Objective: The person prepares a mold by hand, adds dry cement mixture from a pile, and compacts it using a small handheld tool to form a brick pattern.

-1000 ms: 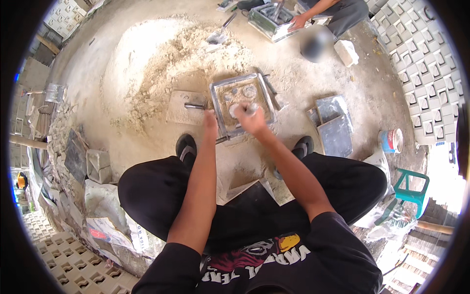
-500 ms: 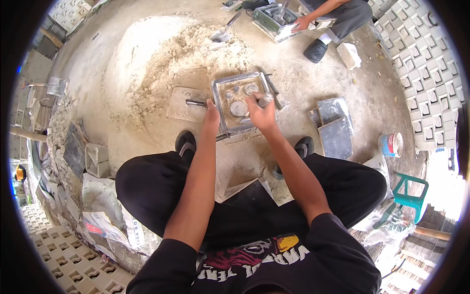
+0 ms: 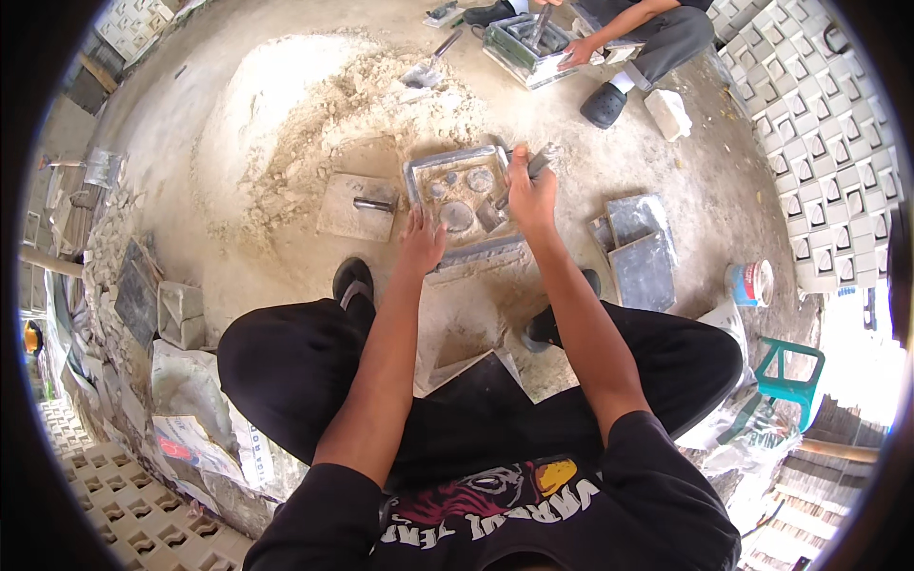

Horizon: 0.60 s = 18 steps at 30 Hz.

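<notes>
The square metal mould (image 3: pixel 464 195) is lying on the sandy ground just in front of the squatting person's feet, and where a second ago both hands were pressing into its middle, the right hand (image 3: pixel 530 193) is now lifting to the far right corner with its fingers wrapped around a small grey tool (image 3: pixel 539 162), while the left hand (image 3: pixel 420 243) is resting with loosely spread fingers on the near left rim. That is suggesting the packing is giving way to trimming or levelling. Room is lying open toward the sand heap (image 3: pixel 286 124) on the left, while flat grey plates (image 3: pixel 640 249) are crowding the right edge.
</notes>
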{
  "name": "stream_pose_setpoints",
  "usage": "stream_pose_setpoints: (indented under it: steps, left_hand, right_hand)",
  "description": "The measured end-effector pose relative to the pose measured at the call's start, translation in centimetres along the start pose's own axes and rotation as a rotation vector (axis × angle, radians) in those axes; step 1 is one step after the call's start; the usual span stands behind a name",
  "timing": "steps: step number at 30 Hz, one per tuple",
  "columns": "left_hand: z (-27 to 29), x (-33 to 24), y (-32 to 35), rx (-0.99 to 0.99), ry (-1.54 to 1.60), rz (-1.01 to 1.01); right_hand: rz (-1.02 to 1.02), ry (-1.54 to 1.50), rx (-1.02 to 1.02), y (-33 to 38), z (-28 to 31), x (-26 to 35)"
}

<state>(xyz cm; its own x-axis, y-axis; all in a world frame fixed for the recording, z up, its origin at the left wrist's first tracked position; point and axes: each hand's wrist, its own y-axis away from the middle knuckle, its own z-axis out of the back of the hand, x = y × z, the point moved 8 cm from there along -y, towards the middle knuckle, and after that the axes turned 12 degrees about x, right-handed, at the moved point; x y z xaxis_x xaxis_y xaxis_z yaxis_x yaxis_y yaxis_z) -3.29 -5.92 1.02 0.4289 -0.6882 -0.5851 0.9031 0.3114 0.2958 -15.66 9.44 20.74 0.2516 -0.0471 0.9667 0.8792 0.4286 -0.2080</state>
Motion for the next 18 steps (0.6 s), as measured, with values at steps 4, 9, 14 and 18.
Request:
stream_pose_setpoints:
  steps: [4,9,14,18]
  left_hand:
    - [0.1,1.2,-0.4,-0.042,0.146,0.016]
    - [-0.3,1.4,-0.8,0.016,0.155,0.045]
    - [-0.1,1.0,-1.1,-0.012,0.197,0.012]
    - [-0.8,1.4,-0.8,-0.001,0.172,0.047]
  right_hand:
    - [-0.082,0.088,-0.102,-0.9,-0.8,0.1]
    - [-0.103,0.071,-0.154,-1.2,-0.4,-0.1]
    - [-0.075,0.013,-0.197,-0.9,-1.0,-1.2]
    - [-0.126,0.037,-0.259,0.8,-0.2,0.4]
